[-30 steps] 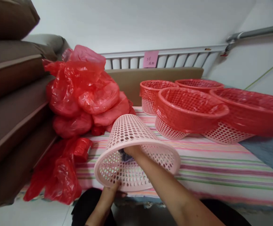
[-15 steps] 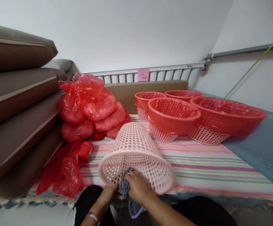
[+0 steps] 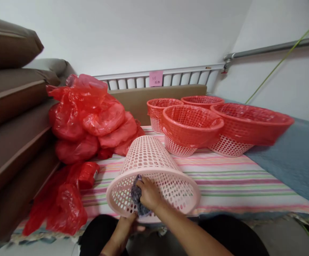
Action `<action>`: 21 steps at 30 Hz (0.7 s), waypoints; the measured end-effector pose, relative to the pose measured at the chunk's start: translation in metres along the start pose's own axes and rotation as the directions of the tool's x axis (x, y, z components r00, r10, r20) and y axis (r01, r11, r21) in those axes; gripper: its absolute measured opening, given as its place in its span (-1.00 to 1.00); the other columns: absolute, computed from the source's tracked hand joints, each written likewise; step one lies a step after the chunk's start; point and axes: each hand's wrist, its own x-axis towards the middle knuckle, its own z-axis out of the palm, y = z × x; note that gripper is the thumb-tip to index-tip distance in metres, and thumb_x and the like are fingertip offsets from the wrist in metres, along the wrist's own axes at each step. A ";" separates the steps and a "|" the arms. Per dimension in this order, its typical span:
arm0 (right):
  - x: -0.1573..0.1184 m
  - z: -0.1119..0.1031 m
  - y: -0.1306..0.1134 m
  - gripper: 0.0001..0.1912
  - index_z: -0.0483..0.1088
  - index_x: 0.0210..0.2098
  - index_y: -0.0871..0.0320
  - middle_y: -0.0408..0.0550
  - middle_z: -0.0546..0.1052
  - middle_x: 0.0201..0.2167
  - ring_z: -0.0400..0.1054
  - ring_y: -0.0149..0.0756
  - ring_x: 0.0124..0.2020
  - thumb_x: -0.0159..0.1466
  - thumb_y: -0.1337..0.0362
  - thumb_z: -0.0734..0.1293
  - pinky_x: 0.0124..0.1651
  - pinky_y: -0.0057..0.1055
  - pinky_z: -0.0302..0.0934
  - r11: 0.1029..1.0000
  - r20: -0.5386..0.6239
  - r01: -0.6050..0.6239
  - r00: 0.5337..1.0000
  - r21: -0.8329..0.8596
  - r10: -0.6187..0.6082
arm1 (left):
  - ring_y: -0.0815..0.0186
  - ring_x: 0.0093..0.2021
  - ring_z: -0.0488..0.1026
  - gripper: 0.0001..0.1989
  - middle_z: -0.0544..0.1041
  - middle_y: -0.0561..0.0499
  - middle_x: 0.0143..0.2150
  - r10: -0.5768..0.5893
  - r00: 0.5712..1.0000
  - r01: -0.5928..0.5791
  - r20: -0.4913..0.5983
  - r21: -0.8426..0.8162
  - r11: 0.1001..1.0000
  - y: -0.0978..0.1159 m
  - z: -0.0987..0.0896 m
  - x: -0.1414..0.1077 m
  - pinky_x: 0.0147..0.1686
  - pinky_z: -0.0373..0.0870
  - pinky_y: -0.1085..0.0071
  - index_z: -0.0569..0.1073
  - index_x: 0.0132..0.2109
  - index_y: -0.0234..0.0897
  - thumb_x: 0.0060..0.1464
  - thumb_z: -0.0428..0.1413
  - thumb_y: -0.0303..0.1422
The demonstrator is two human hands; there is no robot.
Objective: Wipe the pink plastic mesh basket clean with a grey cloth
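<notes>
A pale pink perforated basket (image 3: 149,153) lies on its side on the striped cloth, its mouth facing me. Inside the mouth, my right hand (image 3: 149,193) is closed on a dark grey-purple rag (image 3: 136,193), which rests against the inner wall. My left hand (image 3: 126,227) grips the lower rim of the basket from below, thumb on the inside edge.
Several pink baskets lined with red bags, one in front (image 3: 193,126), stand at the back right. Left are a heap of red plastic bags (image 3: 103,121), a red bag roll (image 3: 88,175) and stacked brown cushions (image 3: 13,124). A railing (image 3: 133,82) runs behind.
My right hand and the rag have moved further into the basket. The left hand has shifted slightly along the lower rim. The whole view has shifted a little.
</notes>
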 end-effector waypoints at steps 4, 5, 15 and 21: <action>0.051 -0.006 0.025 -0.51 0.39 0.10 0.04 0.03 0.38 0.19 0.18 -0.03 0.25 0.17 0.40 0.29 0.27 -0.08 0.08 0.990 -0.178 -0.060 0.981 0.126 0.082 | -0.02 -0.12 0.60 -0.32 0.57 -0.34 0.04 -0.042 0.999 0.041 -0.011 -0.047 0.998 -0.004 -0.001 0.003 -0.41 0.59 0.25 0.33 0.16 -0.41 -0.09 0.34 -0.28; 0.062 -0.008 0.030 -0.55 0.37 0.12 0.01 0.00 0.37 0.22 0.14 -0.02 0.29 0.23 0.34 0.28 0.30 -0.04 0.05 0.980 -0.228 -0.084 0.966 0.180 0.125 | -0.04 -0.10 0.60 -0.31 0.58 -0.33 0.05 -0.038 0.999 0.037 -0.016 -0.043 0.998 -0.004 0.000 0.003 -0.41 0.60 0.25 0.34 0.16 -0.40 -0.10 0.35 -0.28; 0.107 -0.010 0.035 -0.63 0.33 0.13 0.04 -0.03 0.37 0.23 0.05 -0.14 0.35 0.36 0.17 0.17 0.36 0.04 -0.08 0.917 -0.333 -0.125 0.906 0.380 0.262 | 0.02 -0.37 0.64 -0.34 0.66 -0.31 -0.36 -0.054 0.998 0.052 0.018 0.052 0.997 0.000 0.002 0.005 -0.35 0.57 0.23 0.44 0.03 -0.55 -0.10 0.34 -0.12; 0.044 -0.010 0.002 -0.55 0.48 -0.03 0.15 0.11 0.49 0.01 0.32 -0.02 0.11 0.08 0.48 0.28 0.16 -0.14 0.18 0.992 -0.034 -0.122 0.992 0.018 0.123 | 0.05 -0.37 0.64 -0.36 0.66 -0.24 -0.37 -0.075 0.995 0.075 0.062 -0.007 0.997 0.000 0.000 0.010 -0.34 0.56 0.24 0.39 0.03 -0.47 -0.13 0.36 -0.17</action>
